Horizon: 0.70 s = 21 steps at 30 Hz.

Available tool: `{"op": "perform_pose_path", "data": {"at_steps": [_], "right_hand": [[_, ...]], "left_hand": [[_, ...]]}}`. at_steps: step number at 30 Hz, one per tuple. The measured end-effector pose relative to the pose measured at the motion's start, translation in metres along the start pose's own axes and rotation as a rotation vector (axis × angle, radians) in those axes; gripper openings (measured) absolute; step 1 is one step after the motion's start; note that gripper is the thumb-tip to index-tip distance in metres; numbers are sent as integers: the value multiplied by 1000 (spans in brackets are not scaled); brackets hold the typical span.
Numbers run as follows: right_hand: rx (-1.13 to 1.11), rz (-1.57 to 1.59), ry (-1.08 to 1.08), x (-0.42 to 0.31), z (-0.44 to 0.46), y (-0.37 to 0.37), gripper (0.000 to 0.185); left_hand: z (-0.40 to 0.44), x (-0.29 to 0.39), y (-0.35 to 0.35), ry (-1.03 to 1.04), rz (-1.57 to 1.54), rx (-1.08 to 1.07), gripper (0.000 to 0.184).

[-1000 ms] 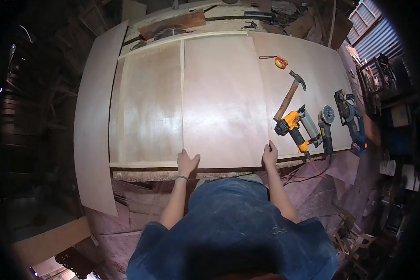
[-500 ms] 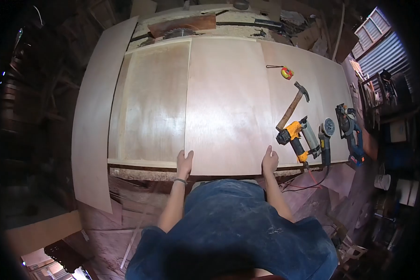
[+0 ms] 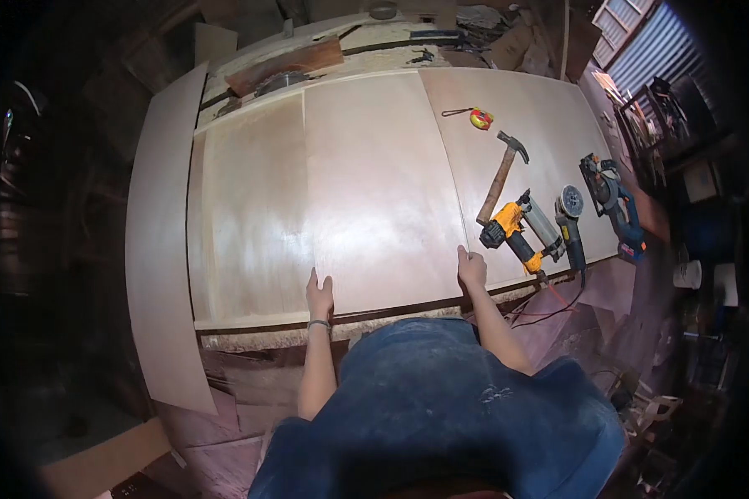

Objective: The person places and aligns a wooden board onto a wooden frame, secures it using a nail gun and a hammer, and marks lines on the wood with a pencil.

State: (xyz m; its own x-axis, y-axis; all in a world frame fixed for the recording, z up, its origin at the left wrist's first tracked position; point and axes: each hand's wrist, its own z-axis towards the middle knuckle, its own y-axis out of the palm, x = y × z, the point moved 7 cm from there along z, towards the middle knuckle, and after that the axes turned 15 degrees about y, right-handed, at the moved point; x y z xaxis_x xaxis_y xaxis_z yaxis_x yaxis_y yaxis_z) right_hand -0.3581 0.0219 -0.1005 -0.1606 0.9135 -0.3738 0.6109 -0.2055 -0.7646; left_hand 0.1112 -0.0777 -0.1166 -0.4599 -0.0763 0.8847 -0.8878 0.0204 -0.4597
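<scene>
A pale plywood panel (image 3: 379, 191) lies across the middle of a long wooden frame (image 3: 250, 321) on the workbench. My left hand (image 3: 319, 299) is at the panel's front left corner, thumb and fingers at its edge. At the front right corner, my right hand (image 3: 472, 270) holds the other side edge. Some of the fingers on both hands are hidden. Just right of my right hand lies a yellow and black nail gun (image 3: 516, 235), with a wooden-handled claw hammer (image 3: 498, 183) beyond it.
An angle grinder (image 3: 570, 224) and a blue circular saw (image 3: 616, 204) lie at the right. A tape measure (image 3: 480, 119) sits behind the hammer. Along the left stands a long plywood strip (image 3: 162, 249). A saw blade (image 3: 281, 81) shows at the back. Cables hang off the front edge.
The plywood panel has slid away from my body; its front edge, which overhung the frame, now lies about level with it. Both hands moved with it. My view has turned slightly.
</scene>
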Motion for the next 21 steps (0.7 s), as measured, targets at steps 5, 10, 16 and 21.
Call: {"op": "perform_pose_path", "data": {"at_steps": [5,10,16,21], "right_hand": [[91,100,-180,-2,-8,-6,42],[168,-47,-532,2,-34,-7,48],[-21,-471,-564,-3,-77,-3,93],[-45,-604,-675,3,-85,0,118]], "left_hand": [[-1,17,5,-2,50,10,64],[-1,20,17,-7,42,18,63],[-2,6,17,20,96,44,64],[-5,23,16,-26,346,25,63]]}}
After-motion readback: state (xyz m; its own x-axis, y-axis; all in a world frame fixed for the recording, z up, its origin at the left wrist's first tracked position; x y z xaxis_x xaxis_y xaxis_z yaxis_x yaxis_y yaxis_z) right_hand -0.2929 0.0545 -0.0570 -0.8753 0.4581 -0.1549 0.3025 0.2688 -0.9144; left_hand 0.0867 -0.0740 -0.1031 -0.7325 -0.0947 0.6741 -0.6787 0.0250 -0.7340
